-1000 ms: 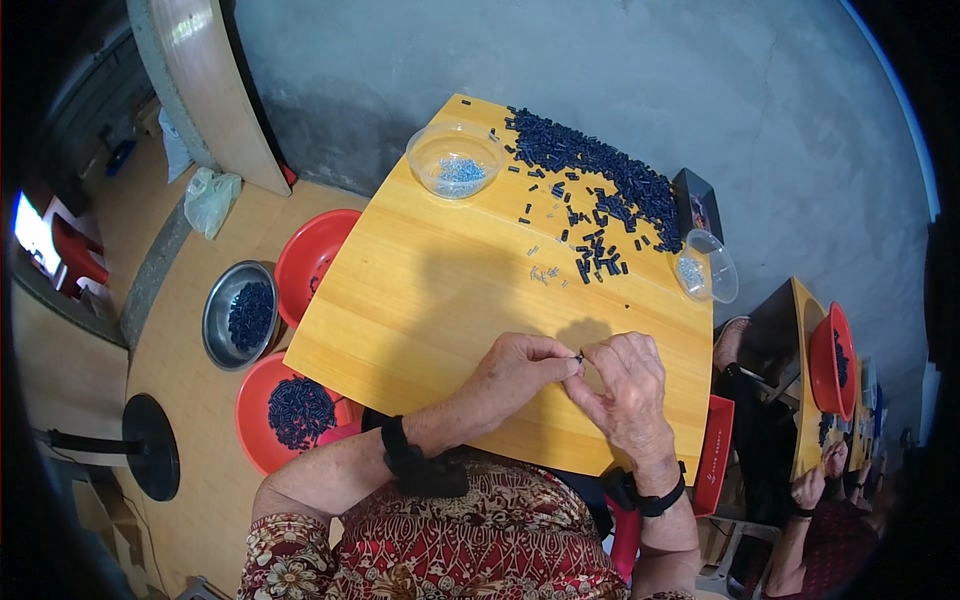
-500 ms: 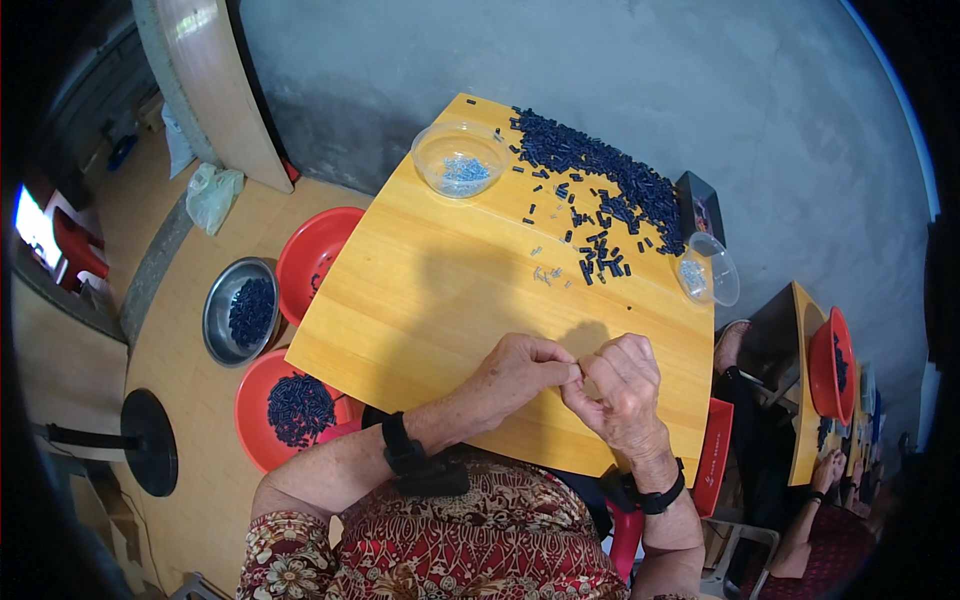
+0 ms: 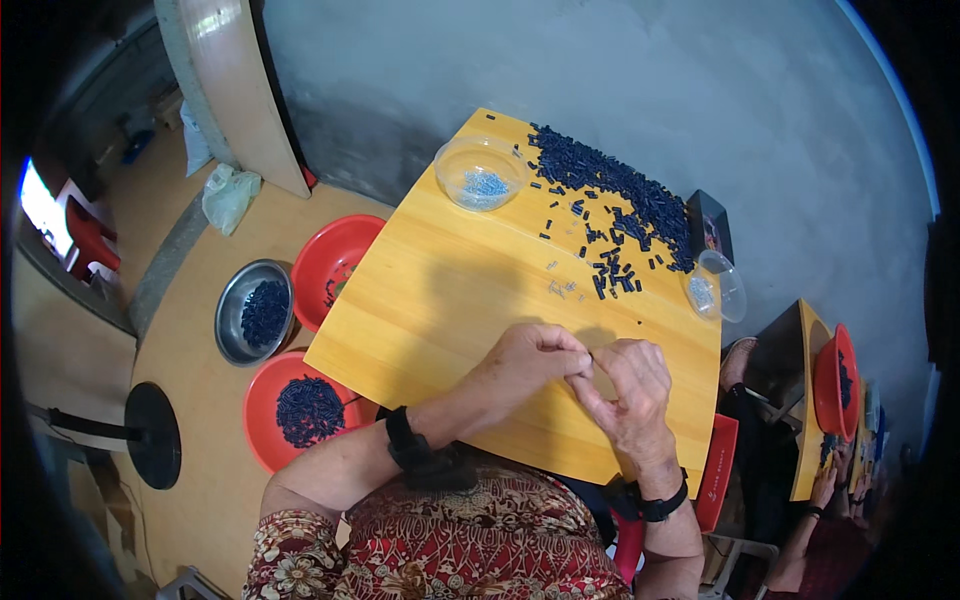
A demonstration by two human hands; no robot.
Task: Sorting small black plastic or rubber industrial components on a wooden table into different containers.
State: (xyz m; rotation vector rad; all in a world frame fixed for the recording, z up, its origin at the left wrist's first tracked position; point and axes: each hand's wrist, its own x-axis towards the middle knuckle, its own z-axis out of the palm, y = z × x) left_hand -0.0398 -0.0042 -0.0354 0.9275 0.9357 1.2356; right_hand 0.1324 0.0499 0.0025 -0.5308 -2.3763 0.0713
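Above the near part of the yellow wooden table [image 3: 400, 300], my left hand [image 3: 528, 362] and my right hand [image 3: 634, 392] meet fingertip to fingertip. Both are closed in a pinch. A tiny dark bit shows where the fingers meet, too small to name. Beyond the hands lie loose small black tube-shaped pieces [image 3: 615, 275] and a few tiny clear or silvery pieces [image 3: 565, 290]. A large heap of the same black pieces [image 3: 600, 172] covers the far right of the table.
Clear plastic bowls with small silvery pieces stand at the far left [image 3: 455, 160] and right edge [image 3: 735, 295]. A black tray [image 3: 712, 215] borders the heap. Red basins [image 3: 262, 400] and a metal bowl [image 3: 225, 335] sit left on the floor. Another person's hands [image 3: 825, 490] work at right.
The whole view has shifted slightly, so the table appears lower and further right. My hands stay together at the fingertips, and the right fingers have changed their bend a little.
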